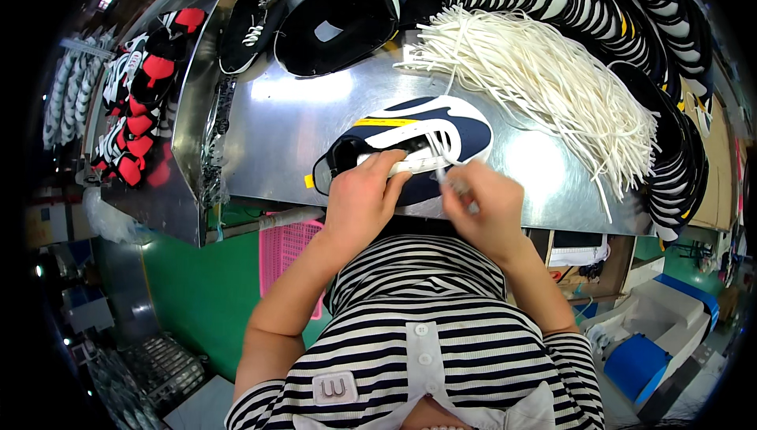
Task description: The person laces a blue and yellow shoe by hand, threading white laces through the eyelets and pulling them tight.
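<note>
A navy, white and yellow shoe upper [471, 124] lies on the metal table close to my body, toe pointing right. My left hand [364, 197] grips the near side of its opening, with thumb and fingers on the white eyelet strip. A white shoelace [444, 144] crosses the eyelets near the toe end. Just right of the eyelets, my right hand [485, 207] is closed in a pinch, slightly blurred, on the lace. The exact end of the lace is hidden by the fingers.
A thick bundle of white laces [536, 87] lies right of the upper. Rows of nested uppers [552, 0] curve around the back and right. Black uppers [335, 28] rest at the back left, red-and-black pieces [142, 126] farther left. A pink basket [288, 252] stands below the table edge.
</note>
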A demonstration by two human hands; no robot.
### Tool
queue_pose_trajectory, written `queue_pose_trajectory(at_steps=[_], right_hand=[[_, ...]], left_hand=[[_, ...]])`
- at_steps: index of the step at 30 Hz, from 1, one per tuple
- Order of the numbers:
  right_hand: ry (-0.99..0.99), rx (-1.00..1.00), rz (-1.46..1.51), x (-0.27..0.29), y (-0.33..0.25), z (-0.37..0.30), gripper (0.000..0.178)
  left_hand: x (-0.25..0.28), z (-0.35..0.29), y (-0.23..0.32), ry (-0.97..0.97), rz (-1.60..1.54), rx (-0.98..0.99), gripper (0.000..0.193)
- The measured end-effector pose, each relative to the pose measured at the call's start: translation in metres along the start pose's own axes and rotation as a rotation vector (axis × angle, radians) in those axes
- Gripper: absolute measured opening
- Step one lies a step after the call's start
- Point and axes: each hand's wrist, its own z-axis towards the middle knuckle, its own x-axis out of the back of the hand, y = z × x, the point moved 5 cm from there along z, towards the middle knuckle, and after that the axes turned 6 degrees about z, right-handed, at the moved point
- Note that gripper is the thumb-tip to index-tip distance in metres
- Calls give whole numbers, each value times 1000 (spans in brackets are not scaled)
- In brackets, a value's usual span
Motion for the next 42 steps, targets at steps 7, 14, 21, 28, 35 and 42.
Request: queue_pose_trajectory(at_steps=[7,14,21,28,35,42], right_hand=[[-267,-449,374,-5,30,-31,16],[-71,-653,763,-29,69,-9,14],[-686,-723,767,-42,33,-57,12],[-115,-232,483,-23,49,16,11],[-87,-236,371,-24,48,23,12],[-98,-440,581,-21,56,-17,29]], left_hand=[[7,10,6,106,22,-119,15],[17,10,34,67,33,-266,14],[14,12,12,-64,14,-187,19],[1,25,-2,-367,-174,-21,26],[-4,27,1,-347,-133,46,32],[-15,24,-3,-203,-41,-2,22]])
